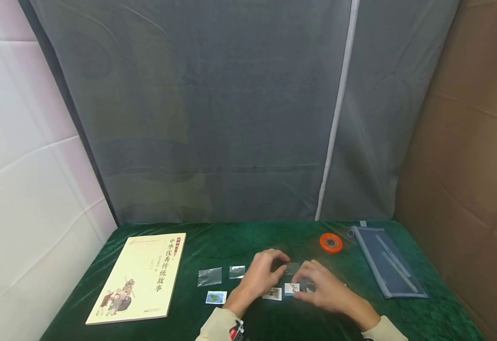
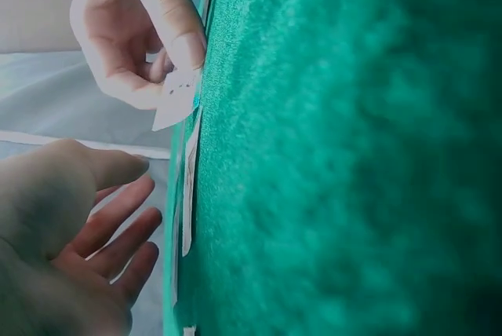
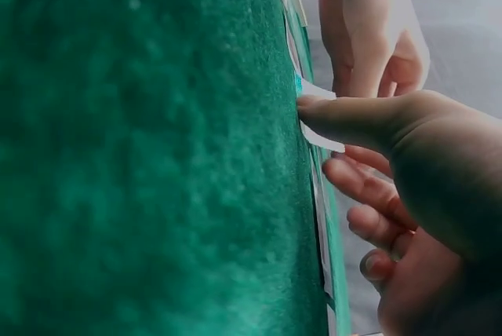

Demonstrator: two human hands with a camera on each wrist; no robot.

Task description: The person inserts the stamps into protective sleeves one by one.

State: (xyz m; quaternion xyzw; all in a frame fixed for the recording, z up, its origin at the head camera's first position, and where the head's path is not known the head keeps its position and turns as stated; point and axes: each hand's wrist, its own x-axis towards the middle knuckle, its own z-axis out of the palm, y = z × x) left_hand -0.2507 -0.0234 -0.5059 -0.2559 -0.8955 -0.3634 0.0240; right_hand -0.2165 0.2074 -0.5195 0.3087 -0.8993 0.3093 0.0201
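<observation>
My right hand (image 1: 323, 289) pinches a small white stamp (image 1: 291, 289) with a blue lower edge between thumb and fingers. In the left wrist view that stamp (image 2: 177, 99) is tilted up off the green cloth. My left hand (image 1: 260, 274) hovers beside it, its fingers loosely bent around nothing; the left wrist view shows that hand (image 2: 86, 234) with fingers apart. A brown-pictured stamp (image 1: 274, 294) lies beside the left hand. Behind the pinched stamp lies a clear plastic sleeve (image 1: 292, 268). Another small piece (image 1: 310, 287) is partly hidden by the right hand.
Two clear sleeves (image 1: 209, 277) and a blue-green stamp (image 1: 216, 297) lie left of the hands. Farther left is a cream book (image 1: 142, 279). An orange tape roll (image 1: 331, 242) and a mesh zip pouch (image 1: 388, 263) holding pens lie right. Fabric walls surround the green cloth (image 1: 248, 237).
</observation>
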